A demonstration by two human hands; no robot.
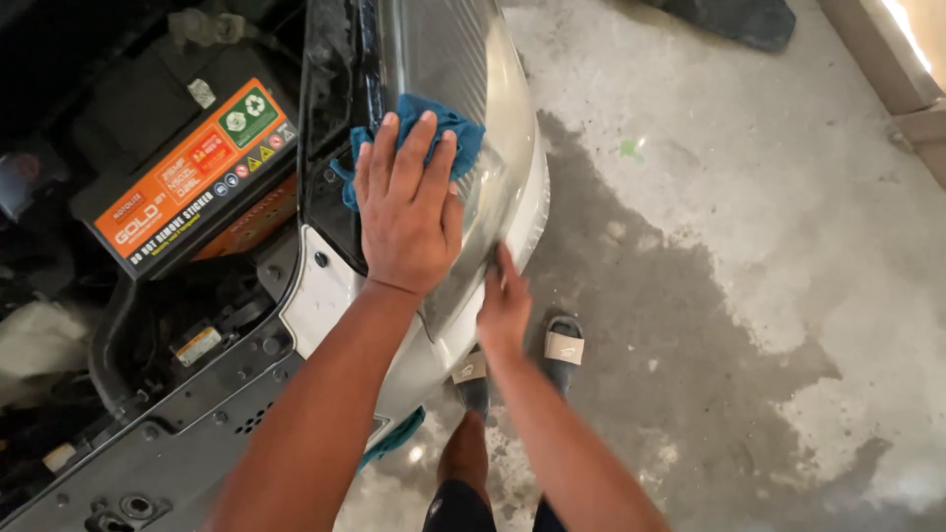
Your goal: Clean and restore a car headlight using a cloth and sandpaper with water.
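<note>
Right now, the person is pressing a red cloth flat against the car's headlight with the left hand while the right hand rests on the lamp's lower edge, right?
Not quite: the head view shows a blue cloth, not red. The left hand presses it on the headlight; the right hand rests at the lower edge.

Both forearms bare, no sleeves, watch or rings on left hand (409, 212) or right hand (505, 313). Below them: dark shorts (458, 507), grey slide sandals (564, 347) with beige straps.
</note>
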